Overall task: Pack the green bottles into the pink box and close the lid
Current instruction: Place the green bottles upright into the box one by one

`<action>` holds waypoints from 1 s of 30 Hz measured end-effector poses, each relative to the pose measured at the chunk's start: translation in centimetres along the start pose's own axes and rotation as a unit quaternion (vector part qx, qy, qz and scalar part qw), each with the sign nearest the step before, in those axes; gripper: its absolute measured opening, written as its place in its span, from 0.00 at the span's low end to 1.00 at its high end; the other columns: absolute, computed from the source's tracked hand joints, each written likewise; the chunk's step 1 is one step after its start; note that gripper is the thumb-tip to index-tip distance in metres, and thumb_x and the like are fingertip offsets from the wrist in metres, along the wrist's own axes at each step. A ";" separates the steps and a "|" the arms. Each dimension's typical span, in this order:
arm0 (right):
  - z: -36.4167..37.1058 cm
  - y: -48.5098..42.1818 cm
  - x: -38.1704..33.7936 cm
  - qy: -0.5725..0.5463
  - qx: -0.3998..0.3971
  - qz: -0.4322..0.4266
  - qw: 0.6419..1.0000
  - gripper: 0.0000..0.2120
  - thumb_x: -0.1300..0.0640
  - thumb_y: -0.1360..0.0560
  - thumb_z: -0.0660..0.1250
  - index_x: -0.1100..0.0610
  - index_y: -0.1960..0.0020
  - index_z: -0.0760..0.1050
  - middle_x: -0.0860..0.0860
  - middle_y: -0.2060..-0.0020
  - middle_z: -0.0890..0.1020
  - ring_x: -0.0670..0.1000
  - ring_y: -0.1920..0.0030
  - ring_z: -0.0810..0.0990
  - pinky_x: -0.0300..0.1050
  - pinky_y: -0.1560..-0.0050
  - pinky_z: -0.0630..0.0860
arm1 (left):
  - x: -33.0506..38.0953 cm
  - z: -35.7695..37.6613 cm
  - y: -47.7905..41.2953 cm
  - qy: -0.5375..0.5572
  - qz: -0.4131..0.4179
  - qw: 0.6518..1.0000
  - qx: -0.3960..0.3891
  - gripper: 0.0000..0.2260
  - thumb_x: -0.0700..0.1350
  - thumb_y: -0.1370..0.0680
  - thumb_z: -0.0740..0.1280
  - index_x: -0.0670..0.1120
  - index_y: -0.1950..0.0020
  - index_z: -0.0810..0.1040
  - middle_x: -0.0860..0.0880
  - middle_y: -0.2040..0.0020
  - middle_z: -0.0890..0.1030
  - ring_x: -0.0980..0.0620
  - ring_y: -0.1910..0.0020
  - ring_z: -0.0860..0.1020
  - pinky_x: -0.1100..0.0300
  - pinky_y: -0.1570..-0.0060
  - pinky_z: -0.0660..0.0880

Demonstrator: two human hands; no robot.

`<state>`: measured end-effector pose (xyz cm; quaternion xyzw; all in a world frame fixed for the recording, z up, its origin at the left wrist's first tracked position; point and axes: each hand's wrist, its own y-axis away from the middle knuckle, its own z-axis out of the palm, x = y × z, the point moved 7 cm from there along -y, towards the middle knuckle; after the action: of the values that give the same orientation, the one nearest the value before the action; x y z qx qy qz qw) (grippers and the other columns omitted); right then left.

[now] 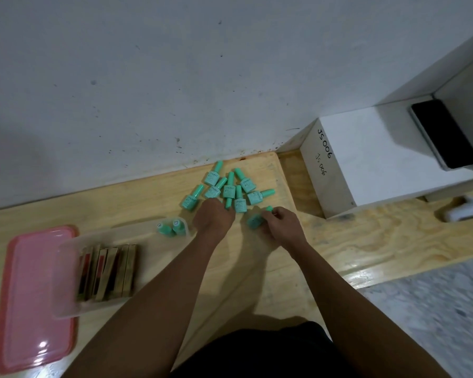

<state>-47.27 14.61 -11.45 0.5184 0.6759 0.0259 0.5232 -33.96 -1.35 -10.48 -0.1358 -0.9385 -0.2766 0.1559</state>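
Far left: pink lid (36,296) lies flat on the wood surface (366,241), off the box (153,255). The box's near left corner overlaps the lid.

Box is clear and open. Gold packs (107,271) stand in a row in its left half. Pair of bottles (170,227) stands upright in its far right corner, caps up.

Left hand (213,218) reaches to the near edge of the pile (230,186), back of hand toward me. Its fingers curl down out of my sight, so I cannot tell whether they pinch anything. A green cap shows just past the knuckles.

The pile is about eight green bottles on their sides, touching or overlapping, close to the wall, outside the box.

Right hand (284,226) sits just right of the left hand, near the pile. Its fingers pinch one bottle (254,222) by the neck, body toward the left, just off the pile.

Further right: a white crate (366,159) marked "JS006", with a dark phone (445,135) on top.
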 end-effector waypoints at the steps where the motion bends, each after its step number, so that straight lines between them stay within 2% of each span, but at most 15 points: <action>1: -0.3 0.4 -0.1 0.013 0.007 -0.026 1.000 0.14 0.45 0.24 0.67 0.57 0.53 0.80 0.52 0.58 0.83 0.52 0.55 0.81 0.53 0.51 0.79 | 0.1 -0.1 0.1 0.005 0.004 1.000 -0.004 0.15 0.54 0.26 0.65 0.42 0.56 0.81 0.44 0.58 0.83 0.43 0.58 0.81 0.57 0.67 0.70; 4: -0.9 2.2 -1.0 0.009 0.023 -0.083 0.996 0.11 0.45 0.23 0.66 0.52 0.49 0.78 0.47 0.54 0.82 0.47 0.53 0.80 0.43 0.54 0.77 | 0.6 -0.5 0.8 0.034 0.045 0.998 -0.008 0.13 0.50 0.26 0.66 0.43 0.65 0.77 0.45 0.65 0.79 0.42 0.61 0.80 0.59 0.69 0.67; 6: -1.3 3.4 -1.6 -0.020 0.034 -0.107 0.993 0.09 0.46 0.22 0.66 0.50 0.47 0.77 0.46 0.53 0.82 0.45 0.53 0.81 0.42 0.54 0.79 | 0.9 -1.2 1.8 0.076 0.080 0.994 -0.004 0.13 0.48 0.25 0.66 0.44 0.68 0.75 0.46 0.69 0.77 0.43 0.63 0.78 0.57 0.69 0.70; 8: -1.5 4.6 -2.5 -0.041 0.041 -0.133 0.989 0.08 0.48 0.22 0.66 0.50 0.47 0.77 0.44 0.53 0.82 0.44 0.53 0.82 0.42 0.55 0.80 | 1.0 -2.3 2.7 0.123 0.117 0.985 0.005 0.10 0.48 0.24 0.67 0.42 0.59 0.81 0.45 0.64 0.80 0.46 0.63 0.78 0.54 0.64 0.75; 9: -1.6 5.2 -3.0 -0.045 0.044 -0.148 0.987 0.08 0.48 0.22 0.67 0.50 0.46 0.77 0.44 0.53 0.82 0.44 0.54 0.82 0.40 0.55 0.79 | 0.9 -3.0 3.2 0.148 0.132 0.980 0.003 0.10 0.48 0.24 0.68 0.41 0.54 0.81 0.45 0.63 0.80 0.49 0.64 0.77 0.56 0.63 0.76; 11: -1.5 6.4 -4.0 -0.043 0.053 -0.181 0.981 0.08 0.50 0.22 0.67 0.52 0.46 0.78 0.45 0.54 0.83 0.42 0.55 0.81 0.32 0.58 0.76 | 0.4 -4.4 4.3 0.195 0.152 0.969 -0.006 0.10 0.48 0.25 0.69 0.42 0.49 0.81 0.50 0.62 0.78 0.56 0.66 0.75 0.66 0.66 0.72; 13: -1.1 7.6 -5.1 -0.040 0.056 -0.216 0.974 0.07 0.52 0.22 0.68 0.53 0.46 0.78 0.47 0.55 0.83 0.41 0.56 0.81 0.30 0.59 0.75 | -0.6 -6.1 5.4 0.216 0.171 0.961 0.005 0.09 0.48 0.25 0.70 0.44 0.50 0.81 0.54 0.64 0.76 0.61 0.67 0.73 0.75 0.69 0.67; 19: 2.6 10.1 -8.0 -0.023 0.028 -0.252 0.967 0.14 0.50 0.23 0.69 0.57 0.43 0.78 0.48 0.54 0.83 0.45 0.54 0.82 0.33 0.60 0.78 | -6.7 -11.1 7.8 0.266 0.167 0.946 0.077 0.06 0.46 0.28 0.73 0.45 0.56 0.80 0.56 0.72 0.72 0.62 0.75 0.69 0.72 0.73 0.64; 22: 5.5 11.2 -9.7 0.009 0.013 -0.273 0.962 0.11 0.48 0.24 0.70 0.54 0.45 0.79 0.43 0.56 0.82 0.42 0.56 0.82 0.40 0.58 0.81 | -10.4 -12.6 8.8 0.271 0.149 0.944 0.113 0.05 0.46 0.28 0.73 0.46 0.58 0.80 0.55 0.72 0.73 0.61 0.74 0.69 0.72 0.74 0.65; 24: 7.4 11.7 -10.6 0.063 0.011 -0.285 0.956 0.12 0.45 0.25 0.70 0.51 0.47 0.79 0.41 0.57 0.82 0.41 0.58 0.82 0.45 0.56 0.80 | -12.6 -12.8 9.1 0.259 0.128 0.949 0.131 0.05 0.47 0.28 0.72 0.47 0.58 0.79 0.54 0.71 0.74 0.60 0.74 0.69 0.72 0.74 0.64; 26: 9.2 11.9 -11.2 0.146 0.015 -0.278 0.949 0.15 0.41 0.26 0.68 0.49 0.45 0.78 0.41 0.56 0.82 0.43 0.57 0.82 0.44 0.56 0.78 | -14.5 -12.7 9.3 0.243 0.096 0.954 0.146 0.06 0.49 0.27 0.72 0.47 0.57 0.80 0.53 0.70 0.77 0.60 0.73 0.70 0.71 0.74 0.64; 30: 11.7 12.0 -11.9 0.281 0.056 -0.318 0.904 0.16 0.39 0.26 0.66 0.47 0.44 0.78 0.43 0.53 0.82 0.47 0.50 0.80 0.44 0.57 0.75 | -16.4 -12.4 9.5 0.242 0.075 0.953 0.169 0.06 0.48 0.27 0.71 0.46 0.56 0.80 0.51 0.69 0.78 0.58 0.72 0.72 0.71 0.74 0.66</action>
<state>-31.56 5.52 -1.67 0.2757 0.9243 -0.0353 0.2615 -13.04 -3.41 -2.05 -0.1065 -0.8928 -0.1265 0.4190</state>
